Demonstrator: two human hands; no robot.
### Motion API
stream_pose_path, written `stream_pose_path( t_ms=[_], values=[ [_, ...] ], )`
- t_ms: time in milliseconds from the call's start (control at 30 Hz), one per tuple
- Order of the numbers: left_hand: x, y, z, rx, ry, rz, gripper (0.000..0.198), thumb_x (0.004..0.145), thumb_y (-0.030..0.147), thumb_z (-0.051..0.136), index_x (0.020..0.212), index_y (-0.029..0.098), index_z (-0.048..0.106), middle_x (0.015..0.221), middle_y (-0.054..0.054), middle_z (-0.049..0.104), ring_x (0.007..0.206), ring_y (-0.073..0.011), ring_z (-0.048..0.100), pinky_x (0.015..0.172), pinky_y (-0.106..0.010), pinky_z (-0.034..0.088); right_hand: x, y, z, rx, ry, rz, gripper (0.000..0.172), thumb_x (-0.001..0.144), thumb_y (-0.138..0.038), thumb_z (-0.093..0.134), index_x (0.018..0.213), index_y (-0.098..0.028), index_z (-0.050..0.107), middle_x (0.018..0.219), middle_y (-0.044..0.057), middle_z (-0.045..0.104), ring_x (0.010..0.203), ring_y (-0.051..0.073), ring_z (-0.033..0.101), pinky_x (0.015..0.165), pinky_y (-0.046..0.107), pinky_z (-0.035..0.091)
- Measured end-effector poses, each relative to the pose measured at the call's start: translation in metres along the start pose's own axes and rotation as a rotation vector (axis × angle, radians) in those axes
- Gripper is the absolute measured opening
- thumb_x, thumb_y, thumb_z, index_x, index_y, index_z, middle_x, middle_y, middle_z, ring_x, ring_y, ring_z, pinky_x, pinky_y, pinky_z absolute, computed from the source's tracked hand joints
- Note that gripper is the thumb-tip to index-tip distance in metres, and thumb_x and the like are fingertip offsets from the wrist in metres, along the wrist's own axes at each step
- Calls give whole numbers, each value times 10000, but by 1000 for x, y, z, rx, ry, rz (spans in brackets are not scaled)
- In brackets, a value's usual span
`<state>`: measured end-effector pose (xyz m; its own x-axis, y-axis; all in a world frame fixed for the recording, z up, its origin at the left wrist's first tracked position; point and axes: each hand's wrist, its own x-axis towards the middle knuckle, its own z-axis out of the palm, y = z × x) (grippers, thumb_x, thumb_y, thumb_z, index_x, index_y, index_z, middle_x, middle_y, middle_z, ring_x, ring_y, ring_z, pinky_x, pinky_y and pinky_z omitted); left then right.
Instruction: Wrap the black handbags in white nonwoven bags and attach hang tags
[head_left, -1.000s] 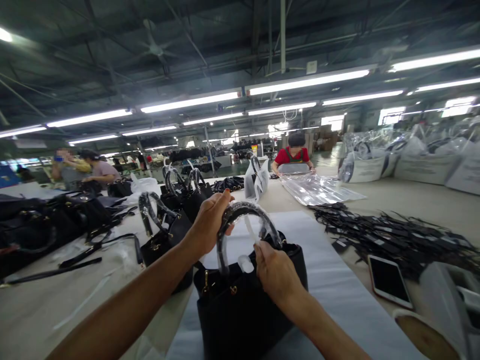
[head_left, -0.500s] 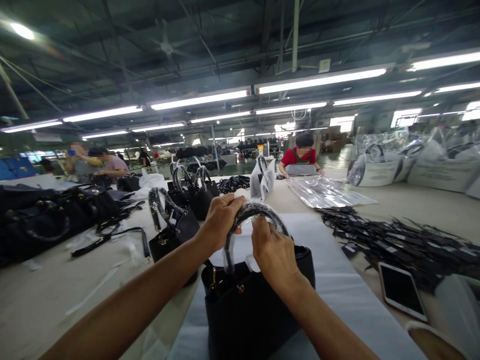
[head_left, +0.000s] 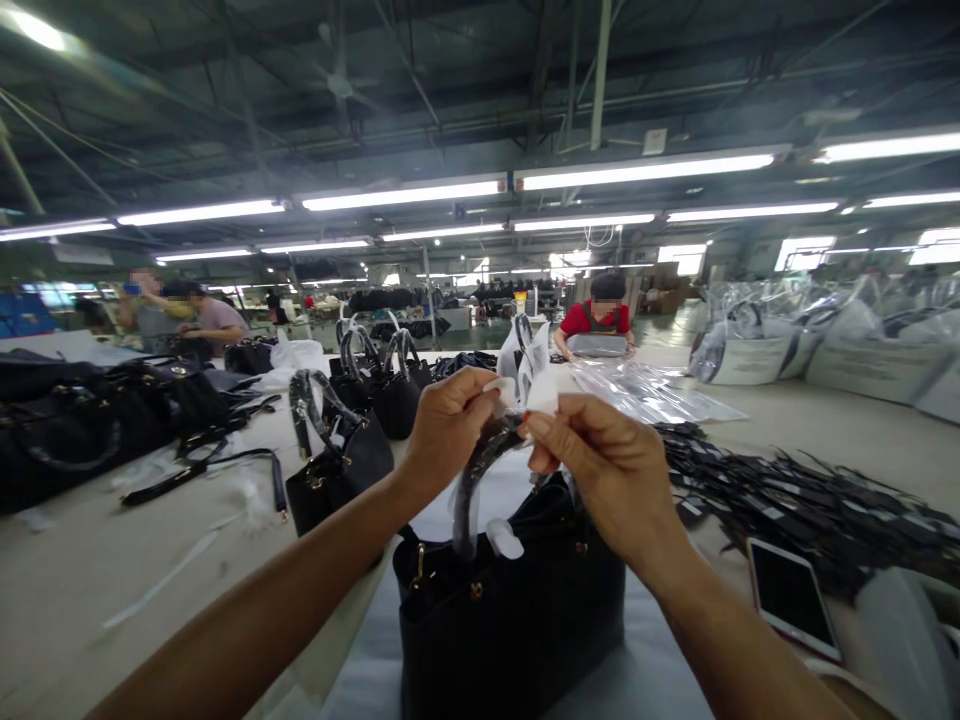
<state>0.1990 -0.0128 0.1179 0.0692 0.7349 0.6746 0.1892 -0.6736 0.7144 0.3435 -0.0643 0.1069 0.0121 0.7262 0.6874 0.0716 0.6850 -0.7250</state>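
Note:
A black handbag (head_left: 510, 610) with gold-coloured fittings stands upright in front of me. Its arched handle (head_left: 472, 490) is covered in clear plastic film. At the top of the handle, my left hand (head_left: 454, 425) pinches one end of a thin white strip (head_left: 541, 388), its fingers closed. My right hand (head_left: 615, 475) is closed too, thumb and fingers pinching the strip's other end. Whether the strip is paper or foam I cannot tell. A rounded white tab (head_left: 505, 538) hangs at the bag's opening, below the handle.
Other black handbags (head_left: 341, 460) stand to the left, beside loose straps (head_left: 247, 455). A pile of black straps with tags (head_left: 795, 490) and a phone (head_left: 793, 595) lie on the right. Across the table, a person in red (head_left: 596, 320) handles clear plastic sheets (head_left: 645, 390).
My right hand has come out from inside the handle's arch, up and to the right. The white strip now stretches between both hands above the handle. My left hand has risen slightly.

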Motion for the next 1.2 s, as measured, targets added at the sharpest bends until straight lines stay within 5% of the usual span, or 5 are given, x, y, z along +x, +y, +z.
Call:
stream_pose_path(
  t_ms=[233, 1000, 1200],
  values=[
    [-1, 7, -5, 156, 50, 113, 152, 803, 197, 471, 824, 151, 614, 537, 61, 518, 509, -81, 484, 543, -199, 386, 33, 1, 0, 120, -166, 272, 349, 667, -415, 732, 830, -168, 546, 504, -63, 579, 353, 54, 434, 356, 175, 309],
    [-17, 1, -5, 348, 16, 340, 210, 886, 194, 446, 997, 177, 623, 880, -11, 702, 745, -102, 634, 723, -189, 458, 34, 3, 10, 128, -79, 256, 344, 599, -415, 746, 720, -171, 534, 486, -78, 547, 355, 45, 419, 367, 178, 297],
    [-20, 2, -1, 296, -14, 397, 201, 881, 193, 456, 991, 168, 622, 826, -20, 712, 728, -108, 654, 709, -203, 493, 32, 2, 2, 57, -141, 267, 356, 608, -434, 759, 767, -176, 572, 520, -49, 564, 426, 74, 469, 420, 200, 346]
  ],
)
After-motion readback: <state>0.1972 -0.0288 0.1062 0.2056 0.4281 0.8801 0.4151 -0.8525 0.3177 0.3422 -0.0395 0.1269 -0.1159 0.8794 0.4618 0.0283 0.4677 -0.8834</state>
